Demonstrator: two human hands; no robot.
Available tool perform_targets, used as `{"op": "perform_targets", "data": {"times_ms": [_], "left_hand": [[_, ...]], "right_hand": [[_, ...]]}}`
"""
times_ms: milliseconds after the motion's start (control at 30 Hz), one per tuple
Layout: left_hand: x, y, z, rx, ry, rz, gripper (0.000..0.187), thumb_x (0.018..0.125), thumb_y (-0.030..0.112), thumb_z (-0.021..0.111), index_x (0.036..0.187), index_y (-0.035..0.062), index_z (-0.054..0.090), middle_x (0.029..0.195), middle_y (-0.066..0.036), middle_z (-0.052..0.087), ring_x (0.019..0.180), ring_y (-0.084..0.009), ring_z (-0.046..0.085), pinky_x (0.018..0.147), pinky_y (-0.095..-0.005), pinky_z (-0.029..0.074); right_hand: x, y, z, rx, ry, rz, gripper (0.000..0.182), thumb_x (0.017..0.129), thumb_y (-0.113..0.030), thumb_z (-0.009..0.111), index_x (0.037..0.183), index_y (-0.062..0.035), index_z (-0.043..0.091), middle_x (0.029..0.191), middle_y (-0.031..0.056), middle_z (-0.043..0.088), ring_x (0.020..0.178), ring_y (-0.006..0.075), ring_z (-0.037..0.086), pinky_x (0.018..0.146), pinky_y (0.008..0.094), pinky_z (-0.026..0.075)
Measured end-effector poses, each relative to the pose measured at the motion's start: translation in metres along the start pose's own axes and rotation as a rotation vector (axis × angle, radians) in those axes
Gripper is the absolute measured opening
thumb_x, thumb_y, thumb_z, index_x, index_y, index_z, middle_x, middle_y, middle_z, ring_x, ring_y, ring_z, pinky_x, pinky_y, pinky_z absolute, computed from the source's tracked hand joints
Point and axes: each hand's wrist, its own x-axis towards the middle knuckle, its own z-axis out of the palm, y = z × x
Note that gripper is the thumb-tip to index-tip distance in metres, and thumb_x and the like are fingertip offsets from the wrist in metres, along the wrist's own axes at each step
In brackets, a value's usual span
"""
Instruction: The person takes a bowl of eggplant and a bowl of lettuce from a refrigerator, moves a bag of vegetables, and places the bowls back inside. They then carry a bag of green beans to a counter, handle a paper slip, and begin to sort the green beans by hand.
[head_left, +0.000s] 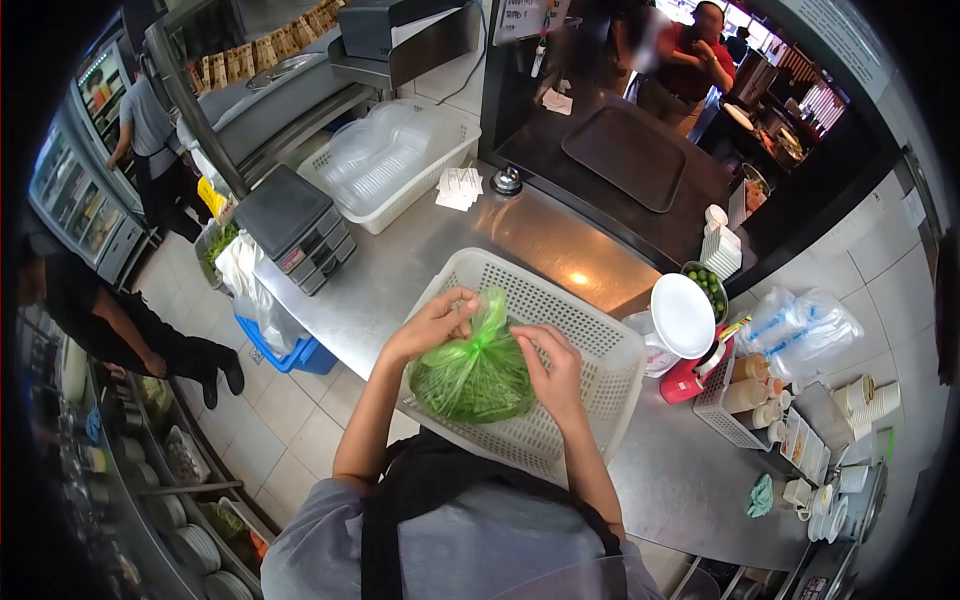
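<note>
Although the neck of the green plastic bag (488, 335) is drawn in tight, I can't tell from up here whether a finished knot holds it. Shredded greens (470, 393) fill the lower part, so I judge the filling done and the closing well along; letting go is not yet done. I have the bag at the near left end of a white perforated basket (600, 345), though I can't see whether its underside bears on the basket floor.

My two hands are apart, with the gathered neck between them. The left hand (435, 325) pinches the plastic beside the upright tuft, and the right hand (553, 360) appears to grip a bit of it on the other side between thumb and fingertips.

Around that, the basket sits on a steel counter (385, 275). Beyond it I see a call bell (507, 181) beside some paper slips (460, 188), and farther off a dark tray (625, 158) at the serving window. To the right, a white dish (683, 315) stands near a container of limes (712, 298). Over to the left, a person in dark clothes (120, 320) stands well apart from my hands.
</note>
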Motion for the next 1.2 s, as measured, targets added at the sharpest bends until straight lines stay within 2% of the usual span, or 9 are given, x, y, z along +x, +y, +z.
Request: {"op": "perform_targets", "data": {"times_ms": [233, 333, 467, 533, 700, 767, 933, 1067, 1200], "left_hand": [[-0.015, -0.009, -0.015, 0.097, -0.287, 0.073, 0.037, 0.089, 0.015, 0.058, 0.122, 0.0063, 0.044, 0.078, -0.001, 0.061, 0.07, -0.0058, 0.056, 0.065, -0.0208, 0.046], [-0.023, -0.002, -0.016, 0.185, -0.321, 0.104, 0.037, 0.085, 0.004, 0.056, 0.12, 0.0051, 0.044, 0.076, 0.0, 0.06, 0.072, -0.006, 0.055, 0.065, -0.0212, 0.046], [-0.024, 0.004, -0.02, 0.355, -0.413, 0.177, 0.044, 0.08, -0.002, 0.057, 0.122, 0.0045, 0.043, 0.077, 0.0, 0.059, 0.075, -0.0074, 0.056, 0.066, -0.0229, 0.045], [-0.02, -0.006, -0.016, 0.253, -0.44, 0.161, 0.045, 0.077, -0.001, 0.06, 0.119, 0.0039, 0.046, 0.078, -0.001, 0.059, 0.074, -0.009, 0.056, 0.064, -0.0248, 0.045], [-0.014, -0.025, 0.003, 0.636, -0.222, 0.222, 0.047, 0.072, 0.002, 0.067, 0.115, 0.0023, 0.05, 0.079, -0.004, 0.059, 0.071, -0.0107, 0.056, 0.065, -0.0249, 0.046], [-0.017, -0.03, 0.01, 0.501, -0.216, 0.183, 0.049, 0.073, 0.002, 0.066, 0.118, 0.0029, 0.048, 0.08, -0.004, 0.059, 0.071, -0.0109, 0.056, 0.066, -0.0246, 0.046], [-0.04, -0.009, 0.005, 0.23, -0.309, 0.132, 0.048, 0.079, -0.008, 0.054, 0.123, 0.0049, 0.039, 0.082, -0.004, 0.061, 0.074, -0.0117, 0.058, 0.07, -0.0256, 0.047], [-0.053, 0.008, -0.009, 0.255, -0.092, 0.225, 0.044, 0.083, -0.001, 0.057, 0.123, 0.008, 0.042, 0.088, -0.009, 0.065, 0.083, -0.0156, 0.063, 0.073, -0.0272, 0.048], [-0.066, 0.03, 0.002, 0.724, -0.124, 0.349, 0.021, 0.076, 0.009, 0.067, 0.094, 0.004, 0.056, 0.086, -0.012, 0.065, 0.08, -0.0235, 0.064, 0.073, -0.03, 0.05]], "right_hand": [[-0.007, -0.002, 0.023, 0.145, -0.155, 0.111, 0.008, 0.081, -0.003, 0.059, 0.088, -0.0002, 0.059, 0.085, 0.0111, 0.062, 0.075, 0.024, 0.061, 0.066, 0.0344, 0.046], [-0.015, -0.014, 0.029, 0.245, 0.152, 0.17, 0.01, 0.081, -0.003, 0.06, 0.09, 0.0008, 0.06, 0.087, 0.0102, 0.06, 0.073, 0.0248, 0.06, 0.065, 0.0347, 0.046], [-0.023, -0.012, 0.029, -0.122, -0.046, -0.307, 0.014, 0.08, 0.0, 0.058, 0.094, 0.001, 0.061, 0.087, 0.0102, 0.059, 0.069, 0.0252, 0.058, 0.064, 0.0334, 0.046], [-0.031, -0.006, 0.03, -0.159, -0.194, -0.288, 0.017, 0.08, 0.002, 0.057, 0.096, -0.0006, 0.061, 0.085, 0.0101, 0.059, 0.069, 0.0253, 0.059, 0.065, 0.033, 0.047], [-0.029, 0.0, 0.036, 0.155, -0.099, 0.034, 0.019, 0.082, 0.002, 0.056, 0.1, -0.0019, 0.062, 0.08, 0.0107, 0.058, 0.072, 0.0206, 0.06, 0.066, 0.0298, 0.048], [-0.025, -0.009, 0.026, 0.251, -0.132, 0.182, 0.019, 0.084, 0.001, 0.054, 0.101, -0.0021, 0.062, 0.083, 0.0108, 0.06, 0.075, 0.0182, 0.062, 0.065, 0.0281, 0.048], [-0.045, 0.005, 0.026, 0.178, -0.247, 0.08, 0.021, 0.084, 0.0, 0.055, 0.104, -0.0024, 0.058, 0.085, 0.0103, 0.06, 0.077, 0.0185, 0.062, 0.065, 0.0286, 0.048], [-0.049, -0.001, 0.033, 0.175, -0.172, 0.139, 0.02, 0.081, -0.004, 0.06, 0.101, -0.002, 0.058, 0.084, 0.0095, 0.06, 0.077, 0.021, 0.062, 0.068, 0.0326, 0.047], [-0.053, 0.001, 0.042, -0.043, -0.168, 0.008, 0.023, 0.075, -0.009, 0.069, 0.095, -0.0045, 0.059, 0.08, 0.0045, 0.059, 0.074, 0.0199, 0.059, 0.073, 0.0318, 0.041]]}}
